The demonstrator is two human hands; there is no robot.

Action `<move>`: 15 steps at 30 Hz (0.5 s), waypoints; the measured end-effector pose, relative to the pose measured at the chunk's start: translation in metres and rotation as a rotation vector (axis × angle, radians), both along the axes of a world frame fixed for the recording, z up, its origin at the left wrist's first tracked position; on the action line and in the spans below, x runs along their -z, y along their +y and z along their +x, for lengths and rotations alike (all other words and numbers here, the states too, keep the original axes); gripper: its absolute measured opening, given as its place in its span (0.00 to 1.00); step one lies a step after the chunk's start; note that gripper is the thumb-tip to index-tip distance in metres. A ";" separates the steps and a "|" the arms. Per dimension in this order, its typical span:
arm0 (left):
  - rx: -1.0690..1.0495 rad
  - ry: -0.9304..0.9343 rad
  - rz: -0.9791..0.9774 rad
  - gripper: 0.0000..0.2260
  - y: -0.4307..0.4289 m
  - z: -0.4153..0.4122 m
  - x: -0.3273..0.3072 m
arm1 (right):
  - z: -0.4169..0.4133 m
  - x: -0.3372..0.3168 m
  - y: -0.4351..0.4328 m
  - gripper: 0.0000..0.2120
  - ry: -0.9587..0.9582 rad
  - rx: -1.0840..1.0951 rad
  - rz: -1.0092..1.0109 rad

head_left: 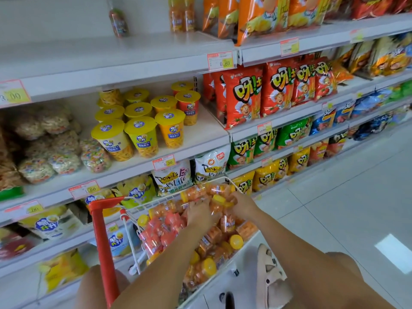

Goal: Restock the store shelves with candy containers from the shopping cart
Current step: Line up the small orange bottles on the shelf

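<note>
A white wire shopping cart [131,235] with a red handle [104,241] stands below me, heaped with several orange candy containers [214,238] that have yellow lids. Both my hands are down in the pile at the cart's far end. My left hand [200,214] lies over the containers with its fingers curled among them. My right hand [242,206] grips one candy container [217,202] with a yellow lid. On the top shelf [89,56] stand three of the same containers: one at the left [118,22] and two at the middle [181,15].
Yellow-lidded snack cups [142,134] and bagged puffed snacks [55,148] fill the second shelf. Red, green and yellow chip bags [276,90] line the shelves to the right. White tiled floor [356,186] lies right of the cart. My foot in a beige sandal [270,277] is beside the cart.
</note>
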State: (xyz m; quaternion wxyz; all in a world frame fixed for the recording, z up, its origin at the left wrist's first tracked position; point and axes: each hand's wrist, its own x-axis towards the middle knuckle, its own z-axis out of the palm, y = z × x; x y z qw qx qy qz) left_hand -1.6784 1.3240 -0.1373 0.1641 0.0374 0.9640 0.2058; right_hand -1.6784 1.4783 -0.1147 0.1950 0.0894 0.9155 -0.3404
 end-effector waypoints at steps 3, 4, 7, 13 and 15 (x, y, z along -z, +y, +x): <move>-0.021 -0.016 0.084 0.31 -0.002 -0.002 -0.005 | -0.002 -0.004 0.002 0.23 -0.003 0.073 -0.056; -0.032 -0.021 0.131 0.30 -0.004 -0.002 -0.009 | -0.004 -0.009 0.004 0.23 0.003 0.083 -0.068; -0.106 -0.084 0.318 0.29 -0.013 -0.003 -0.029 | -0.012 -0.034 0.010 0.25 0.079 0.070 -0.092; -0.075 0.055 0.701 0.15 -0.041 -0.020 -0.136 | -0.030 -0.139 0.010 0.21 0.327 -0.009 -0.273; -0.039 0.142 0.774 0.11 -0.051 -0.029 -0.183 | -0.038 -0.181 0.006 0.19 0.421 -0.011 -0.336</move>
